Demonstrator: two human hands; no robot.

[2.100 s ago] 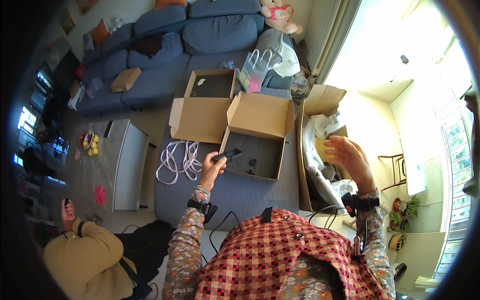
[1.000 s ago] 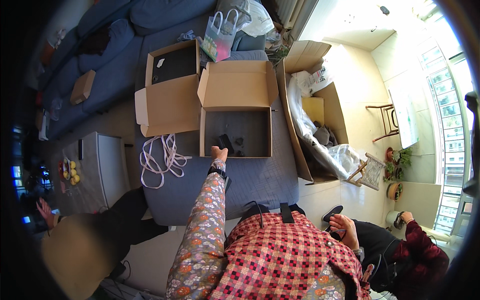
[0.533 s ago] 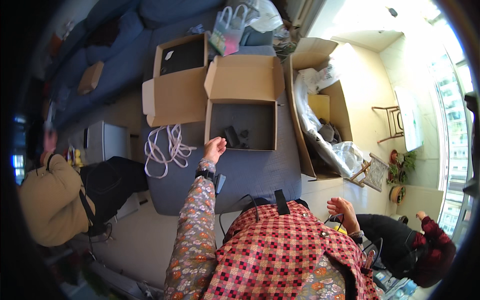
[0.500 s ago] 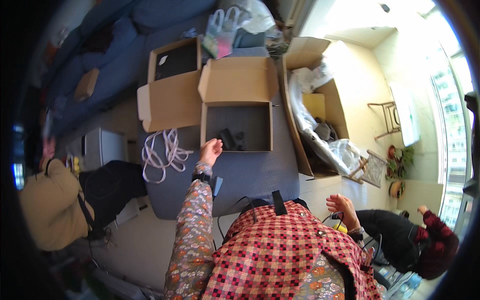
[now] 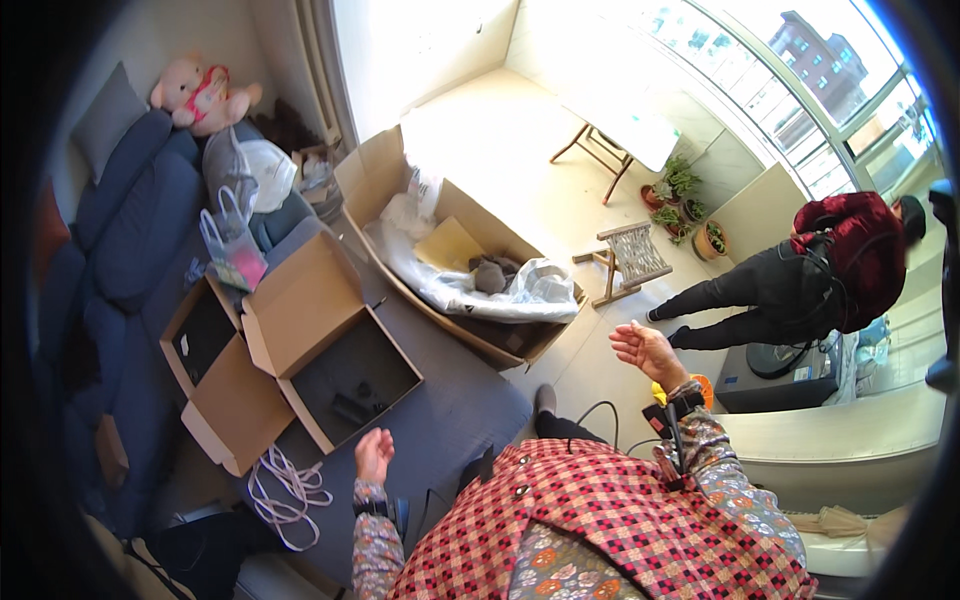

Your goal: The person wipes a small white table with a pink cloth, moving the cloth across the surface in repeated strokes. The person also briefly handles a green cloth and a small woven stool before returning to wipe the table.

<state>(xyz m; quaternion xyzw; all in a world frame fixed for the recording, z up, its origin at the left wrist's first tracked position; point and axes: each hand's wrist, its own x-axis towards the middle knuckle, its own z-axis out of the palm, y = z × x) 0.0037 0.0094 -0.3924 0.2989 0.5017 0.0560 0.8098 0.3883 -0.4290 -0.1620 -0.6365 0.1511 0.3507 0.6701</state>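
My left hand is held in the air just beside the near corner of an open cardboard box. Its fingers are loosely bent and hold nothing. Small black items lie inside that box on a dark bottom. A second open cardboard box adjoins it on the left, with its lid folded out. Below the boxes lies a pale, loosely looped strap on the grey-blue padded surface. Out to the right, my right hand is raised with its fingers extended, empty, above the floor.
Ahead stands a large carton with plastic wrapping. A small folding stool, potted plants and a folding table are beyond it. Another person in dark red stands at right. A blue sofa runs along the left.
My view has swung to the right, so the boxes now sit further left and tilted. My right hand has lifted outward with its fingers extended. The left hand is still empty near the box.
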